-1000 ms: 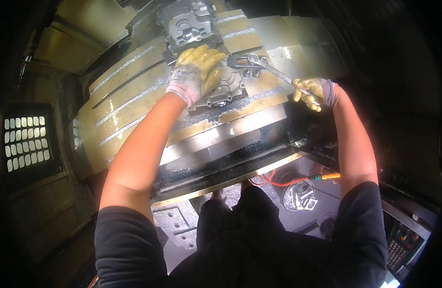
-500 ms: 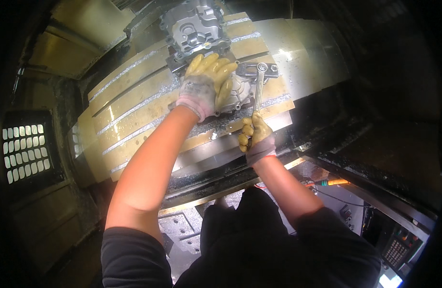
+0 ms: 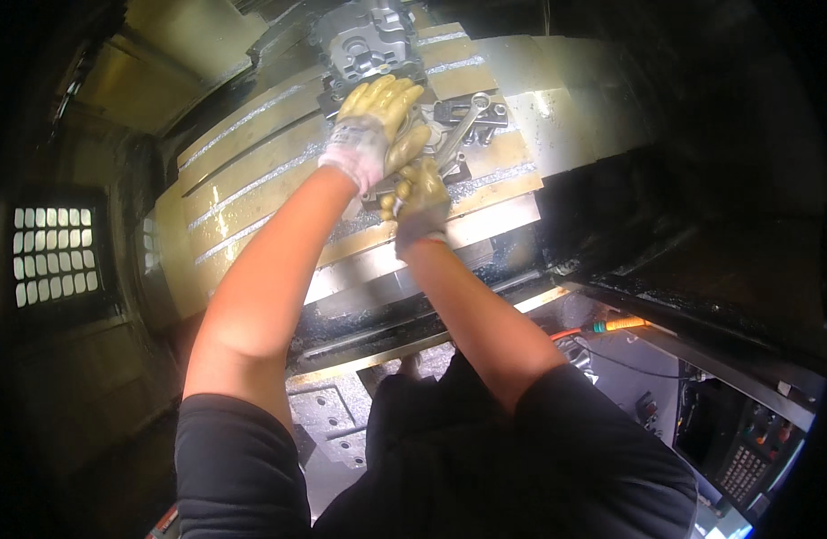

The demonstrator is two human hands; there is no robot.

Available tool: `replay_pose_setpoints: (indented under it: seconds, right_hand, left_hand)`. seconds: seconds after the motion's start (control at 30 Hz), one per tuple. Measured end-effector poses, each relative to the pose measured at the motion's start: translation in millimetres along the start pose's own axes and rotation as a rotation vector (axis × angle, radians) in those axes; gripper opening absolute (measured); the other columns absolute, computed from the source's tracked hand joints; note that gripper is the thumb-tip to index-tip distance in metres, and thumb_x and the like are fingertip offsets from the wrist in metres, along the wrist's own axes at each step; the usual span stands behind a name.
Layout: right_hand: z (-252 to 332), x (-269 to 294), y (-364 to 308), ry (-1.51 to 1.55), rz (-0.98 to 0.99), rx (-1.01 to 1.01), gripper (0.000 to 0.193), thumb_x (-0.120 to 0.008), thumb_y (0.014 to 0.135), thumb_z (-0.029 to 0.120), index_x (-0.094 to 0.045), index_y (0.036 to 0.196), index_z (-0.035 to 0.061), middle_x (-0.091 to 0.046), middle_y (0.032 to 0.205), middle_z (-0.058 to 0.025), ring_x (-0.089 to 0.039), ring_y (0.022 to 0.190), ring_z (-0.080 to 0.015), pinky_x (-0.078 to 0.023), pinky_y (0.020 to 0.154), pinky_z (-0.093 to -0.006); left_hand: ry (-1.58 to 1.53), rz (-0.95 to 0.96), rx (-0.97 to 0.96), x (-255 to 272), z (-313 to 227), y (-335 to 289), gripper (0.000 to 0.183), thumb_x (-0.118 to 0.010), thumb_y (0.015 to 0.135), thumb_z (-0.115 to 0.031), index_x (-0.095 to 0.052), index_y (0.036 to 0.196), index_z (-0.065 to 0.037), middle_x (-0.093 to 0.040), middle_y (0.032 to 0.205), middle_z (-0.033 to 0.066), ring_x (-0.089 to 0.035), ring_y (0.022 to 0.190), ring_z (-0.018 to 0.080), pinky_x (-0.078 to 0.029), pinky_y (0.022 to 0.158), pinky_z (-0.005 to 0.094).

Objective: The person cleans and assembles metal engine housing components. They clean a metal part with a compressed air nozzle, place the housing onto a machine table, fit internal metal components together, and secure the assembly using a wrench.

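Observation:
My right hand (image 3: pixel 420 199), in a yellow-coated work glove, is closed round the lower end of a steel wrench (image 3: pixel 461 135). The wrench slants up and to the right, its ring end lying over a dark clamp bar (image 3: pixel 496 117) with a bolt. My left hand (image 3: pixel 374 126), gloved alike, lies with fingers stretched out over a grey metal casting (image 3: pixel 428 126), mostly hidden beneath both hands. Beyond its fingertips, a second, larger grey casting (image 3: pixel 364 43) sits on a dark fixture.
Beneath the castings is a slotted metal machine table (image 3: pixel 252 193) with metal chips in its grooves. A barred window (image 3: pixel 56 254) is at the left. At lower right are an orange-handled hose nozzle (image 3: pixel 622 324) and a control panel with keys (image 3: pixel 744 472).
My right hand has swung left toward my left hand, and the wrench has turned from nearly upright to slanting right. My left hand has shifted slightly up and left.

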State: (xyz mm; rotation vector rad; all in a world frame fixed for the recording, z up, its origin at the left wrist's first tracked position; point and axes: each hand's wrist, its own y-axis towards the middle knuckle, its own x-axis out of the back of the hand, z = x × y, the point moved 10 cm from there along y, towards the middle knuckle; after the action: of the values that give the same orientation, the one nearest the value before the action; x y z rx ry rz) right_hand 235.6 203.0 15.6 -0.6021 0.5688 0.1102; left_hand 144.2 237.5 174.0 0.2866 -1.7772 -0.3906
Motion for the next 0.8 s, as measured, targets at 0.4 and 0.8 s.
replay_pose_setpoints:
  seconds: [0.4, 0.8]
  right_hand:
    - [15.6, 35.9, -46.2, -0.846, 0.828, 0.182, 0.040, -0.059, 0.104, 0.028, -0.060, 0.134, 0.0014, -0.068, 0.114, -0.0119, -0.066, 0.108, -0.0217, -0.054, 0.095, -0.0356]
    - [56.7, -182.7, 0.2, -1.931, 0.626, 1.056, 0.067, -0.066, 0.091, 0.055, -0.056, 0.145, 0.0165, -0.049, 0.155, -0.0131, -0.040, 0.147, -0.0392, -0.033, 0.120, -0.0514]
  left_hand:
    - [-1.411, 0.076, 1.605, -89.2, 14.9, -259.0, 0.050, -0.044, 0.107, -0.048, -0.063, 0.117, -0.003, -0.062, 0.077, 0.0030, -0.055, 0.058, 0.0192, -0.054, 0.060, 0.0389]
    - [-0.168, 1.005, 0.663, -175.9, 88.9, -229.5, 0.065, -0.084, 0.077, -0.003, -0.054, 0.135, 0.000, -0.072, 0.120, 0.0178, -0.071, 0.114, 0.0293, -0.059, 0.094, 0.0356]
